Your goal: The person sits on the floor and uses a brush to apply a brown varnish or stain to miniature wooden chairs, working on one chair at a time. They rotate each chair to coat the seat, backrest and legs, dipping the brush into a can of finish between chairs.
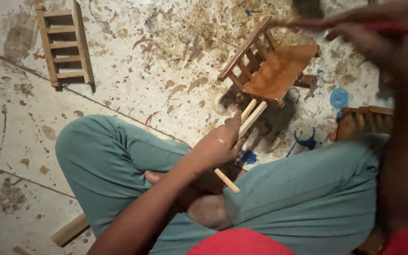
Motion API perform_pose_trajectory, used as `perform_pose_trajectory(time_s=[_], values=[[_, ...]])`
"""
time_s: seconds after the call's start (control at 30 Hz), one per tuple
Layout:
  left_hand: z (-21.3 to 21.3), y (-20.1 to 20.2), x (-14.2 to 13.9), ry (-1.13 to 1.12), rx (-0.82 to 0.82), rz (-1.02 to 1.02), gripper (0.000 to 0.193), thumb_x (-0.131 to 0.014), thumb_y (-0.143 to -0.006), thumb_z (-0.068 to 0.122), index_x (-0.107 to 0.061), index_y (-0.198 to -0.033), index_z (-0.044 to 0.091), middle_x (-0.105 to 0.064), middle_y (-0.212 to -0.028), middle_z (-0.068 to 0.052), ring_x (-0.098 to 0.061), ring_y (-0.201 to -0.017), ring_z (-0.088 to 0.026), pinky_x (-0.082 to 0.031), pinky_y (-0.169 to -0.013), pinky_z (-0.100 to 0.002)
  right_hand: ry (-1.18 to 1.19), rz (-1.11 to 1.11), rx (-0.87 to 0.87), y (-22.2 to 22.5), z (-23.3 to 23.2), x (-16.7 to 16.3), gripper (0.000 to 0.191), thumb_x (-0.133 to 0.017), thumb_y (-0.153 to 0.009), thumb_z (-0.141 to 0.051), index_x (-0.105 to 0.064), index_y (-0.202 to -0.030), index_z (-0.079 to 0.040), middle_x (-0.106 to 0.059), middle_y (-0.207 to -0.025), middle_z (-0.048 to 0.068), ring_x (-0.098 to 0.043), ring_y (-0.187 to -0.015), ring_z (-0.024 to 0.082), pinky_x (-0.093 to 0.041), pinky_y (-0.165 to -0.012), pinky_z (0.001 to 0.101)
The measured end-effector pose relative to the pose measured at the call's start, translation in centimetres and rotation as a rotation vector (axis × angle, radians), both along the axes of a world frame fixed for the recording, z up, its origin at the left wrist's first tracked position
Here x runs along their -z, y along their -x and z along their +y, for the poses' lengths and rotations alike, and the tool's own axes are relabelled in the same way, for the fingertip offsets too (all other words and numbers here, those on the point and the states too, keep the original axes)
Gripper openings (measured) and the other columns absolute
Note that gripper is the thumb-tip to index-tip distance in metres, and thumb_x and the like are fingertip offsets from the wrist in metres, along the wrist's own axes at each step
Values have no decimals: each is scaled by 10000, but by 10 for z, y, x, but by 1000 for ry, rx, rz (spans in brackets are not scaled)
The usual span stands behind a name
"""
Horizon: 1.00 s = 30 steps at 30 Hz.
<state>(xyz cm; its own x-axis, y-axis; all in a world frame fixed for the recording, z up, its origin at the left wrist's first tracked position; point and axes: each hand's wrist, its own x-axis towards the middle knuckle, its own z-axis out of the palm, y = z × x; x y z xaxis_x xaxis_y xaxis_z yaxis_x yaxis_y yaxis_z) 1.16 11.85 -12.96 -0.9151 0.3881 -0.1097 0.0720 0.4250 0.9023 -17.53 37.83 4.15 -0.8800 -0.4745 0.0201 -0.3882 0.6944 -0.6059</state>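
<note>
A small wooden chair point(274, 71) is held tilted over the stained floor point(133, 71), its seat glossy and reddish-brown, its slatted back turned up and to the left. It is gripped from below by the left hand point(220, 144), whose fingers point(234, 123) are wrapped tight around two pale, unpainted legs point(253, 115); a further pale stick point(226, 181) juts out under the palm toward the lap. The right hand point(369, 28) is seen at the upper right, blurred by motion, with a reddish handle point(390, 27), apparently of a brush, clasped in it; how its fingers are set cannot be told, nor can a brush tip be made out.

The step in hand is judged to be the coating of the chair: the seat and back appear already wet with finish, while the held legs remain bare. For the next move, a steady hold would be called for, the chair being turned so that an uncoated face is offered to the right hand, and the wet seat being kept clear of the teal trousers point(119, 156) and of the gripping fingers.

An unfinished ladder-like frame point(64, 45) lies flat on the floor at the upper left, well apart. Another brown wooden piece point(362, 120) stands near the right knee.
</note>
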Motion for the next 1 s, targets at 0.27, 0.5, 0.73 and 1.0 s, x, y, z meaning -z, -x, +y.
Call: perform_pose_trajectory(time_s=[0.27, 0.5, 0.73, 1.0], values=[[-2, 1, -9, 31, 13, -110, 729, -662, -920, 175, -324, -1506, -97, -663, -1023, -353, -669, -937, -489, -532, -812, -536, 9, -141, -346, -33, -30, -10, 271, -712, -882, -152, -767, -1137, -79, -781, -884, 80, -730, -718, 103, -538, -584, 249], [-2, 1, -12, -4, -18, 17, 728, -672, -895, 159, -329, -1477, -113, -649, -1057, -362, -671, -900, -492, -540, -777, -537, 32, -27, -28, 11, 13, 3, 259, -644, -1013, -139, -730, -1214, 0, -731, -991, 166, -706, -836, 177, -559, -702, 272], [-5, 1, -8, -15, -16, -2, 730, -674, -897, 165, -343, -1491, -101, -660, -1017, -354, -674, -916, -493, -545, -796, -533, 60, -352, -385, -20, 11, 11, 304, -714, -892, -195, -760, -1147, -34, -815, -952, 118, -795, -863, 146, -632, -727, 285], [-2, -1, -5, 14, -16, 15, 712, -661, -896, 162, -357, -1478, -114, -656, -1039, -354, -681, -871, -483, -546, -755, -535, 7, -133, 59, 13, 19, 4, 304, -652, -1026, -224, -730, -1239, -23, -736, -1004, 122, -649, -763, 156, -511, -671, 286]])
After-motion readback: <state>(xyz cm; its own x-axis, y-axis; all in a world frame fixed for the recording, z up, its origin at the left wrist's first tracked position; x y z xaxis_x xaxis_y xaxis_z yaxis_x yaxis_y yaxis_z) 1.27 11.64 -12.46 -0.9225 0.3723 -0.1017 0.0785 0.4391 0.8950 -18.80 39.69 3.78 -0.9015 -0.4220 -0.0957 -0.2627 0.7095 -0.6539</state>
